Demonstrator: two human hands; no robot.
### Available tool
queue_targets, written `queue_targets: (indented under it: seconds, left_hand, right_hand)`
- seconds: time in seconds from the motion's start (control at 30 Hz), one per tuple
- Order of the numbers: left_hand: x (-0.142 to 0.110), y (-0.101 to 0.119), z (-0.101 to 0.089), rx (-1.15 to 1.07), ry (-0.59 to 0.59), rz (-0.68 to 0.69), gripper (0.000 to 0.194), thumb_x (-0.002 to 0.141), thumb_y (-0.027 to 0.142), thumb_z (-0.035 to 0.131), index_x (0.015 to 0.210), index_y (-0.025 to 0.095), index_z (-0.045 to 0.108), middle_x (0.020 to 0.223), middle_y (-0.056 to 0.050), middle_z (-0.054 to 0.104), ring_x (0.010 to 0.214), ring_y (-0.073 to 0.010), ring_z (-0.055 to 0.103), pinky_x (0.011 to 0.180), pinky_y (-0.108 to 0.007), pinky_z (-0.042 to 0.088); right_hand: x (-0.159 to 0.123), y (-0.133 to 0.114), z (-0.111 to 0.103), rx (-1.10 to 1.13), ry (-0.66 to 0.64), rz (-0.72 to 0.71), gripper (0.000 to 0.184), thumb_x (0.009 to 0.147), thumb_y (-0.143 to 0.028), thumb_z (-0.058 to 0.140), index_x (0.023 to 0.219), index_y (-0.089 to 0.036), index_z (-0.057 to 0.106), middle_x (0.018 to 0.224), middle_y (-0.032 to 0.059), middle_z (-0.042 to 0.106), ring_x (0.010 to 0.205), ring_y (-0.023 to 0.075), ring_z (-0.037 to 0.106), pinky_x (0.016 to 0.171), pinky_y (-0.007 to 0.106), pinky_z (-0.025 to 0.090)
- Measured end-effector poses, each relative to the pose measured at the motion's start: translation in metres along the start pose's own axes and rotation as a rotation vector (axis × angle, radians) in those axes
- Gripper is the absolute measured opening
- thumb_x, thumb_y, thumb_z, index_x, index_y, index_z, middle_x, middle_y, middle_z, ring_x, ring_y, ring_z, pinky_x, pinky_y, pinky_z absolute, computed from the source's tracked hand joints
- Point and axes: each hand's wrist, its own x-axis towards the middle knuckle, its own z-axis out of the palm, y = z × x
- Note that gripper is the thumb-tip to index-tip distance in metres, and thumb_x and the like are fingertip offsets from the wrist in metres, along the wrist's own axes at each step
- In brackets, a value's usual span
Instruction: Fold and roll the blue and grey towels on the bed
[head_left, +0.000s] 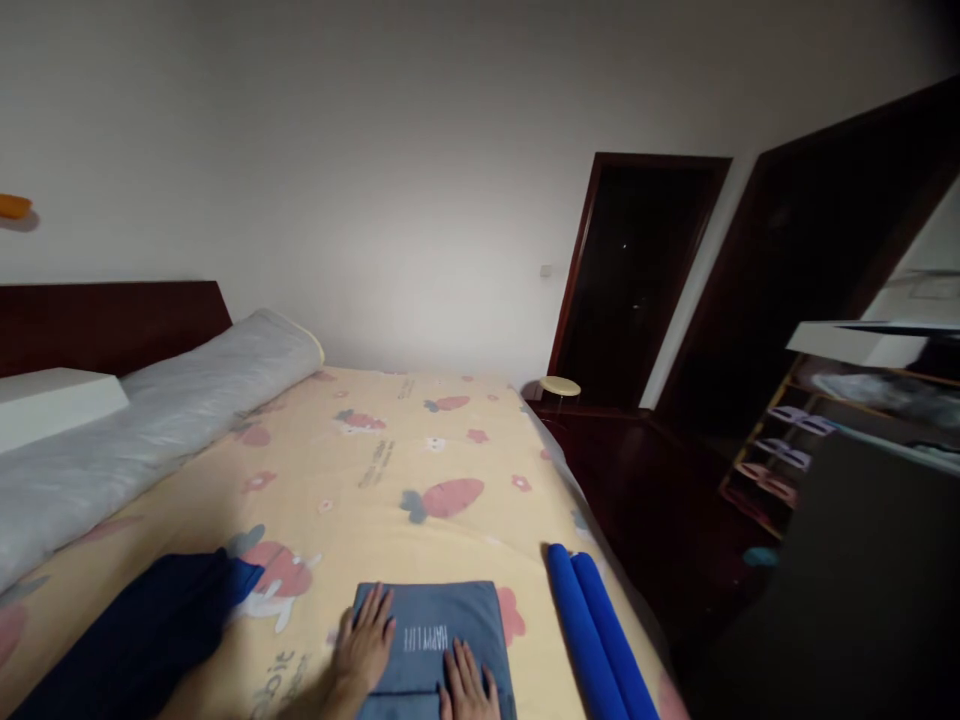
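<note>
A flat grey-blue fabric piece [420, 605] with white "HAPPY LIFE" lettering lies on the bed, a seam or fold edge crossing its near part. My left hand [367, 640] rests flat on its left side, fingers stretched out. Lower down to the right, my right hand [468, 685] also lies flat on it with fingers spread. The near edge of the fabric runs out of the picture. Two blue rolls [600, 640] lie side by side to the right, and a dark blue cloth [150, 620] is at the left.
A yellow bedsheet [420, 450] with carrot prints covers the bed. Along the headboard [112, 320] lies a long grey roll [217, 390] with a white box [60, 405] by it. Beyond the bed's right edge stand a stool [560, 386] and a shoe rack [780, 450].
</note>
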Motion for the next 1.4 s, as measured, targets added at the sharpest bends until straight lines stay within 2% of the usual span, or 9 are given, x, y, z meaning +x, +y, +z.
queue_targets:
  seconds: [0.1, 0.2, 0.37, 0.47, 0.57, 0.73, 0.93, 1.13, 1.4]
  left_hand:
    - [-0.011, -0.037, -0.009, 0.043, 0.206, -0.073, 0.051, 0.094, 0.031, 0.033, 0.144, 0.027, 0.042, 0.154, -0.004, 0.038, 0.144, -0.0241, 0.031, 0.118, -0.05, 0.025]
    - [-0.04, -0.039, -0.002, -0.029, 0.378, 0.013, 0.05, 0.095, 0.03, 0.032, 0.143, 0.024, 0.045, 0.151, -0.003, 0.043, 0.143, -0.0225, 0.033, 0.118, -0.045, 0.03]
    - [-0.095, -0.011, 0.049, -0.191, 0.232, 0.336, 0.057, 0.084, 0.014, 0.041, 0.137, 0.03, 0.052, 0.142, 0.0, 0.054, 0.131, -0.0198, 0.052, 0.106, -0.034, 0.049]
    - [-0.111, -0.018, 0.061, -0.182, 0.153, 0.466, 0.069, 0.074, 0.008, 0.044, 0.138, 0.034, 0.05, 0.144, 0.002, 0.051, 0.131, -0.0206, 0.051, 0.106, -0.035, 0.05]
    - [-0.119, -0.036, 0.049, -0.173, 0.139, 0.444, 0.072, 0.073, 0.007, 0.045, 0.138, 0.038, 0.05, 0.146, 0.004, 0.047, 0.133, -0.0213, 0.048, 0.109, -0.038, 0.047]
    - [-0.129, -0.041, 0.026, -0.174, 0.182, 0.275, 0.07, 0.074, 0.004, 0.042, 0.131, 0.04, 0.057, 0.139, 0.007, 0.058, 0.129, -0.0198, 0.053, 0.109, -0.038, 0.047]
    - [-0.133, -0.029, 0.014, -0.206, 0.173, 0.2, 0.067, 0.073, 0.002, 0.04, 0.127, 0.037, 0.061, 0.135, 0.007, 0.062, 0.125, -0.0177, 0.055, 0.107, -0.034, 0.045]
    - [-0.122, -0.025, -0.003, -0.212, 0.114, 0.136, 0.071, 0.07, -0.004, 0.035, 0.127, 0.03, 0.061, 0.133, 0.004, 0.063, 0.125, -0.0152, 0.054, 0.109, -0.034, 0.04]
    - [-0.111, -0.013, -0.022, -0.218, 0.103, 0.029, 0.053, 0.074, -0.002, 0.038, 0.107, 0.026, 0.069, 0.104, -0.002, 0.074, 0.108, -0.018, 0.063, 0.104, -0.037, 0.036]
  right_hand:
    - [-0.001, -0.005, -0.008, 0.0, -0.011, -0.014, 0.044, 0.094, -0.045, 0.043, 0.135, -0.038, 0.054, 0.141, 0.0018, 0.051, 0.127, 0.0317, 0.053, 0.098, 0.051, 0.049]
    - [-0.002, -0.014, -0.023, 0.016, 0.014, -0.04, 0.045, 0.096, -0.042, 0.038, 0.139, -0.035, 0.05, 0.146, 0.0026, 0.046, 0.131, 0.0307, 0.048, 0.102, 0.051, 0.045]
    - [-0.007, -0.019, -0.046, 0.055, 0.056, -0.046, 0.045, 0.099, -0.041, 0.034, 0.14, -0.03, 0.05, 0.145, 0.0046, 0.048, 0.132, 0.0273, 0.047, 0.105, 0.046, 0.044]
    - [-0.026, -0.002, -0.051, 0.067, 0.138, -0.088, 0.047, 0.098, -0.033, 0.032, 0.142, -0.03, 0.048, 0.145, 0.0034, 0.049, 0.134, 0.0247, 0.046, 0.106, 0.041, 0.043]
    - [-0.056, 0.029, -0.05, 0.066, 0.18, -0.192, 0.048, 0.091, -0.029, 0.038, 0.136, -0.034, 0.054, 0.139, 0.0023, 0.056, 0.128, 0.025, 0.052, 0.099, 0.038, 0.048]
    - [-0.085, 0.054, -0.057, 0.057, 0.172, -0.111, 0.051, 0.088, -0.028, 0.039, 0.137, -0.031, 0.054, 0.137, 0.0055, 0.058, 0.128, 0.027, 0.052, 0.097, 0.041, 0.047]
    - [-0.069, 0.036, -0.082, 0.078, 0.011, -0.079, 0.05, 0.088, -0.021, 0.04, 0.136, -0.025, 0.055, 0.138, 0.0063, 0.058, 0.129, 0.025, 0.052, 0.1, 0.038, 0.043]
    - [-0.049, 0.022, -0.103, 0.119, 0.08, -0.021, 0.042, 0.082, -0.013, 0.042, 0.115, -0.026, 0.066, 0.114, 0.005, 0.07, 0.103, 0.0215, 0.064, 0.089, 0.034, 0.047]
    - [-0.034, 0.001, -0.135, 0.036, -0.063, 0.134, 0.029, 0.079, -0.02, 0.041, 0.083, -0.022, 0.069, 0.086, 0.0058, 0.069, 0.087, 0.0235, 0.061, 0.084, 0.034, 0.043]
